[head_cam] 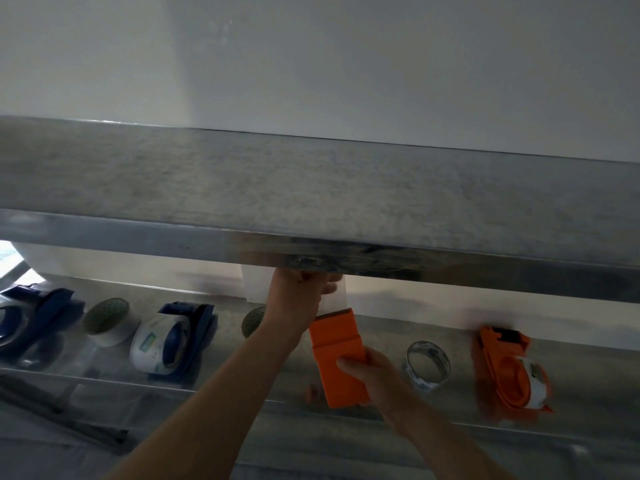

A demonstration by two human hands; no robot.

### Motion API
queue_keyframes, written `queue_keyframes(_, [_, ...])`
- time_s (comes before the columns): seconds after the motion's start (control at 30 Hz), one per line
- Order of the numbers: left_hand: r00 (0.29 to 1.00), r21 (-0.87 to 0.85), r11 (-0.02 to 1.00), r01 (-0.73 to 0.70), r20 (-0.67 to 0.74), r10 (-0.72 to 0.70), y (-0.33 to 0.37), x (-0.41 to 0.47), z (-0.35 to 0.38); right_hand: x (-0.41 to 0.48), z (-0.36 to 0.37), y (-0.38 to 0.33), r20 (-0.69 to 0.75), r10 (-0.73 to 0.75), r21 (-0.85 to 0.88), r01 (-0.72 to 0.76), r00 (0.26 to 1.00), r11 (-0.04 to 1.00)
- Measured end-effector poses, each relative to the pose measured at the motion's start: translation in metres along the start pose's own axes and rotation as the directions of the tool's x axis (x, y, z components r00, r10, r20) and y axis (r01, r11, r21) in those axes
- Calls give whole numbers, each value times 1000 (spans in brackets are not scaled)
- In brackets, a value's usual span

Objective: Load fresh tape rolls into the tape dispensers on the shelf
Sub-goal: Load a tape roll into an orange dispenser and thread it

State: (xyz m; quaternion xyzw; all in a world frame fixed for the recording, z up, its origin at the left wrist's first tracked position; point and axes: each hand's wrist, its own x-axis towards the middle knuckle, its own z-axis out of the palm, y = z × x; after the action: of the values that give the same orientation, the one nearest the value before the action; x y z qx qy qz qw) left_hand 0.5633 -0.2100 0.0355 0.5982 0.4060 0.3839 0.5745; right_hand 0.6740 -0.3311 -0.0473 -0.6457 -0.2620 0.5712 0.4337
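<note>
Orange dispenser [337,358] held just over the lower shelf [588,393], right hand [367,372] wrapped round its body; left hand [298,299] pinches the tape strip [337,296] drawn up past the toothed blade [334,311]. Risk: an askew pull tears the strip on the teeth or folds it onto itself. No writing legible; greenish label [149,344] on the blue dispenser [187,327] roll too blurred.

Left arm extends forward and upward; left hand [297,300] pinches the tape strip [338,298] with curled fingers. Right hand [372,375] sits lower, fingers wrapped round the orange dispenser [335,344].
</note>
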Motion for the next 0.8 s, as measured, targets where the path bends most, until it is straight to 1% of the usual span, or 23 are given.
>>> queue_keyframes(0.03, [1000,17,1000,-24,6,24,-1,-1,0,0,0,0,0,1,4,-1,1000,1000])
queue_keyframes(0.17, [990,184,975,-129,77,116,-8,-10,1,3,0,0,-25,22,22,-22,999,1000])
queue_keyframes(0.27, [974,188,960,-208,131,185,-14,-19,2,7,-2,0,-55,44,33,-43,997,999])
queue_keyframes(0.33, [953,232,932,-280,189,239,-21,-25,1,7,-2,-1,-71,60,45,-57,996,997])
queue_keyframes(0.4, [939,289,902,-321,222,263,-29,-30,0,9,-4,-2,-79,73,68,-68,994,995])
queue_keyframes(0.47, [937,329,883,-335,215,276,-35,-33,-2,10,-5,-2,-74,78,76,-73,994,994])
queue_keyframes(0.63, [924,346,858,-380,174,340,-39,-35,-2,9,-5,0,-53,78,45,-76,996,996])
queue_keyframes(0.67, [910,366,834,-413,197,364,-39,-36,-2,9,-5,1,-50,80,42,-78,996,996])
queue_keyframes(0.7, [880,394,787,-474,239,411,-41,-36,-2,10,-6,2,-51,81,48,-78,995,996])
queue_keyframes(0.77, [776,455,629,-630,369,511,-48,-38,-4,11,-6,1,-56,92,68,-88,994,994])
queue_keyframes(0.8, [729,477,552,-684,428,535,-54,-37,-5,11,-6,-1,-57,105,87,-100,993,991])
